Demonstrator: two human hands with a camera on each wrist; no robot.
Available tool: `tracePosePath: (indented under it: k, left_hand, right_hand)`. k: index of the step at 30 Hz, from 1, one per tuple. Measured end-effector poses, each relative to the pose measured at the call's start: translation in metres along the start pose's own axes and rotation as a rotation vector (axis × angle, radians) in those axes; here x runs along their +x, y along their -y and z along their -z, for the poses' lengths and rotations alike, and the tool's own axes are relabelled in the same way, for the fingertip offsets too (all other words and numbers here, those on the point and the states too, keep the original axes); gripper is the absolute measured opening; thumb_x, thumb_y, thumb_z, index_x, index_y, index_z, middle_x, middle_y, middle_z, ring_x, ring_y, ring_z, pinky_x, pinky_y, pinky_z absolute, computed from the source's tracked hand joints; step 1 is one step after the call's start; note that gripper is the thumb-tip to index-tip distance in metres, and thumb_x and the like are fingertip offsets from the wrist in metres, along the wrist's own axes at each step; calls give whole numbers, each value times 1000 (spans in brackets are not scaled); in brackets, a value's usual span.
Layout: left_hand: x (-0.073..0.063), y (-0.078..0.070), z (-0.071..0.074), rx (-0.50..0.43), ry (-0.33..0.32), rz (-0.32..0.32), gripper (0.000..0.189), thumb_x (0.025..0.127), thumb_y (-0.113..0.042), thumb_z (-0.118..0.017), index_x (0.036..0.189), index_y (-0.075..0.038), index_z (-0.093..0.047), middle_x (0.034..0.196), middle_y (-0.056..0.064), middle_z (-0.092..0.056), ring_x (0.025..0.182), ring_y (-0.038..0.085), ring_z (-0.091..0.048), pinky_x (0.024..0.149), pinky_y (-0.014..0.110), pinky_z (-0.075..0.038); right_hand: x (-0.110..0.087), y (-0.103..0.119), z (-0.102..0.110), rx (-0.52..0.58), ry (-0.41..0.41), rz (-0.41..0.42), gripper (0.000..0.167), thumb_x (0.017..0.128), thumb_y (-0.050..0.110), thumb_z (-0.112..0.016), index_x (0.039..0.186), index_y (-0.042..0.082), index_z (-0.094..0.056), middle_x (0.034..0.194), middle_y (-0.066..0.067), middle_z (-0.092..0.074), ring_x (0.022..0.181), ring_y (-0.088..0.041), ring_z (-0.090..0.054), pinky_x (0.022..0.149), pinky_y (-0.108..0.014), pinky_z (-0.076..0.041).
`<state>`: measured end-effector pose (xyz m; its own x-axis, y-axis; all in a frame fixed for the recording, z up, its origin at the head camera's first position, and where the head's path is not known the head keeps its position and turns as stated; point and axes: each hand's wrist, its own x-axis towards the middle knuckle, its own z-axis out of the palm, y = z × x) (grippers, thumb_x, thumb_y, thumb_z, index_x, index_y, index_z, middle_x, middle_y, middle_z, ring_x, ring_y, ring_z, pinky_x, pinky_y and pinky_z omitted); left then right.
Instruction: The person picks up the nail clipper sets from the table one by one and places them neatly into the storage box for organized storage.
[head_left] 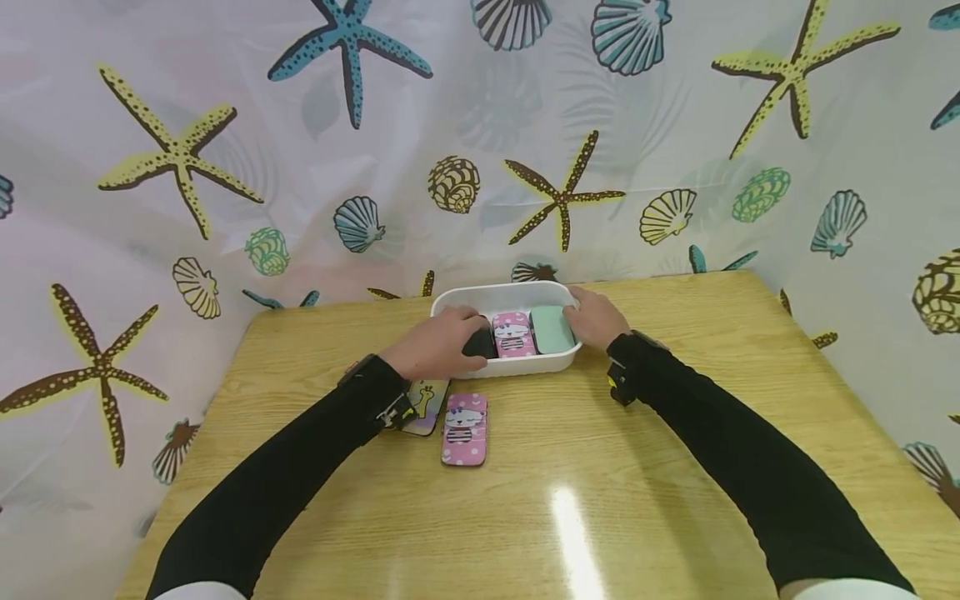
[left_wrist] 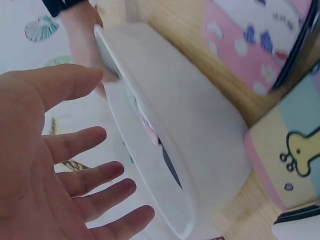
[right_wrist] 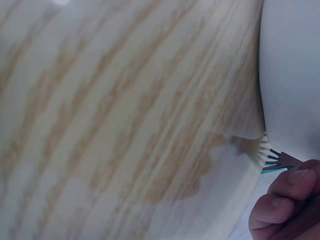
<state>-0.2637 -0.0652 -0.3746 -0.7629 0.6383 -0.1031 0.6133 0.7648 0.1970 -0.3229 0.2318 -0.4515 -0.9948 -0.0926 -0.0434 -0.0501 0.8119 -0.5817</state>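
Observation:
A white oblong container (head_left: 536, 365) stands near the back edge of the table. Inside it sit a black case (head_left: 482, 343), a pink case with a cartoon cat (head_left: 513, 335) and a pale green case (head_left: 552, 330), side by side. My left hand (head_left: 442, 340) is over the container's left end, beside the black case; its fingers (left_wrist: 90, 177) are spread with nothing between them. At the opposite end my right hand (head_left: 598, 318) grips the rim, and curled fingers (right_wrist: 277, 207) show beside the white wall in the right wrist view.
On the wooden table (head_left: 570, 433), a second pink cat case (head_left: 464, 429) lies in front of the container. Left of it, a giraffe case (head_left: 426, 404) is partly hidden by my left wrist. A patterned curtain (head_left: 420, 208) hangs right behind the table.

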Motion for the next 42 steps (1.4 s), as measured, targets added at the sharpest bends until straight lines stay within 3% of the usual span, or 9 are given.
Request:
tracePosePath:
  k: [5,8,12,17,22,26,35,42]
  left_hand:
    - [-19,-19,1,72,-65,-94,58,92,-40,-69,143,-14,-56,149,10,-49,134,26,-49,110,42,-43]
    - [-28,-27,1,83,-65,-117,56,92,-38,-69,142,-15,-57,146,8,-51,133,24,-50,108,40,-45]
    - [-38,-34,-7,78,-7,-115,59,91,-38,-70,143,-15,-55,145,9,-52,131,25,-52,103,42,-48]
    - [-46,-35,-27,90,84,-126,72,83,-44,-79,141,-10,-54,148,16,-47,134,30,-48,107,44,-45]
    - [-49,-35,-45,112,156,-72,83,77,-52,-82,144,-13,-51,146,14,-46,130,28,-47,105,42,-46]
    - [-49,-35,-53,108,177,-42,85,75,-52,-84,144,-15,-50,142,11,-50,131,28,-46,103,43,-47]
    - [-50,-33,-61,145,154,-76,84,72,-48,-78,145,-17,-50,142,9,-52,128,27,-47,106,43,-44]
    - [-48,-35,-60,121,38,-171,87,74,-58,-71,147,-16,-48,143,7,-51,128,24,-46,109,42,-42]
  right_hand:
    - [2,3,9,-11,-18,15,55,104,25,-40,155,5,-36,143,-21,-56,111,-32,-59,101,-51,-46]
    - [6,1,13,-9,-28,11,56,104,26,-40,156,6,-36,142,-21,-56,108,-32,-59,96,-48,-48]
    - [9,-2,16,-3,-41,1,57,103,27,-41,156,8,-36,142,-20,-57,105,-31,-60,93,-46,-48]
    - [9,-1,15,8,-40,-1,57,102,28,-42,156,10,-38,141,-19,-58,108,-31,-60,97,-48,-47]
    - [8,-1,12,-3,-31,13,55,103,28,-40,155,10,-40,142,-19,-57,112,-32,-60,100,-49,-47]
    - [6,-1,10,3,-28,17,54,104,28,-40,155,11,-40,142,-19,-57,112,-31,-61,99,-48,-47]
    - [4,-4,3,20,-18,17,54,104,29,-40,155,10,-40,142,-20,-57,109,-31,-61,97,-47,-48]
    - [2,-8,-2,20,-29,22,55,103,29,-40,154,9,-41,138,-20,-60,111,-32,-62,100,-49,-47]
